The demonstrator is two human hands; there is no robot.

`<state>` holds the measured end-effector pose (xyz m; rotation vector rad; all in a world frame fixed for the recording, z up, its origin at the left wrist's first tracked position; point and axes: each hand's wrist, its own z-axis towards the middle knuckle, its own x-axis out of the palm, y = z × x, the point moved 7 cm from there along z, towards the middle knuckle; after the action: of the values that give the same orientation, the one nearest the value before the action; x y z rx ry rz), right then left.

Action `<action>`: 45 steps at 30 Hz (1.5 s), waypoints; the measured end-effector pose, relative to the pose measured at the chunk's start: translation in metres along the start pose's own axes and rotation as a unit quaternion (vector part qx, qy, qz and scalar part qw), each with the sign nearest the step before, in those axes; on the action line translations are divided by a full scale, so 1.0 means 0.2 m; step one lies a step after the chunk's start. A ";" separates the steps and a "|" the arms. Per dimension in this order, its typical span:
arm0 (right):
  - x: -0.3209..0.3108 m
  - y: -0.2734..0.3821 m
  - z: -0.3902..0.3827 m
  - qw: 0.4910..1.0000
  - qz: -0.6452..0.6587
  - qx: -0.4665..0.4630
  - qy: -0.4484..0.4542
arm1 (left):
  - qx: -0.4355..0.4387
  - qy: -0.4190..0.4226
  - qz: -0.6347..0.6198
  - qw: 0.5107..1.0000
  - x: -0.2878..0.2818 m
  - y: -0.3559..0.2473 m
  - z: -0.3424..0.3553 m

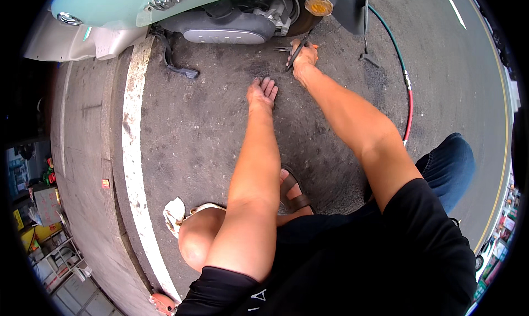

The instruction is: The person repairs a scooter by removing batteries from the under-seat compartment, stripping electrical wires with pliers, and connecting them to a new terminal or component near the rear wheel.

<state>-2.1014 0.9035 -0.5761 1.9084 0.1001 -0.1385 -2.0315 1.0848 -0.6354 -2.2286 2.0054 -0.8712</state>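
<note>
My right hand point(305, 56) is closed round pliers point(283, 49) with thin metal jaws and orange handles. A dark, narrow strip or tube point(296, 54) runs across the same hand; whether the fingers hold it too is unclear. That hand is low by the rear wheel of a mint-green scooter point(118, 4), below its orange turn signal point(318, 6). To its left, my left hand point(263, 92) is held palm up above the asphalt, fingers loosely bent and nothing in them. The scooter's grey engine cover point(224, 36) lies just beyond both hands.
A black pedal-like lever point(182, 71) hangs from the scooter at left. A green and red hose point(408, 82) curves along the right. A white line point(132, 112) and a kerb run down the left side. A sandalled foot point(295, 192) is planted below my hands.
</note>
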 end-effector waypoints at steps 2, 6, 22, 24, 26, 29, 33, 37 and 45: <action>0.00 0.01 0.00 1.000 0.014 0.023 -0.015 | 0.002 0.007 0.002 1.000 0.03 -0.01 -0.01; 0.03 0.07 -0.21 0.992 0.024 0.124 0.012 | -0.002 0.010 -0.001 1.000 0.01 -0.01 -0.02; -0.04 0.07 -0.16 1.000 -0.025 0.005 0.011 | -0.045 0.039 -0.015 0.998 0.22 0.20 0.07; -0.03 0.04 -0.17 0.984 0.127 0.062 0.110 | -0.049 0.041 -0.010 0.998 0.25 0.22 0.05; -0.07 0.03 -0.20 0.959 0.151 0.149 0.186 | -0.042 0.033 0.001 0.999 0.25 0.22 0.04; -0.21 0.04 -0.12 0.932 0.137 0.214 0.257 | -0.050 0.057 -0.035 0.996 0.32 0.25 0.01; -0.36 0.07 -0.04 0.895 0.046 0.268 0.353 | -0.033 0.075 -0.022 0.996 0.40 0.22 0.00; -0.50 0.24 0.06 0.793 -0.346 0.108 0.490 | 0.050 0.114 0.102 0.987 0.51 0.09 -0.04; -0.53 0.75 0.48 0.472 -0.730 -0.249 0.427 | 0.087 0.225 -0.036 0.970 0.99 0.27 -0.06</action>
<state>-2.1913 0.7628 -0.4534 0.5924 2.2018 -0.2238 -2.0808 0.8973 -0.5691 -2.1637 1.9078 -1.6169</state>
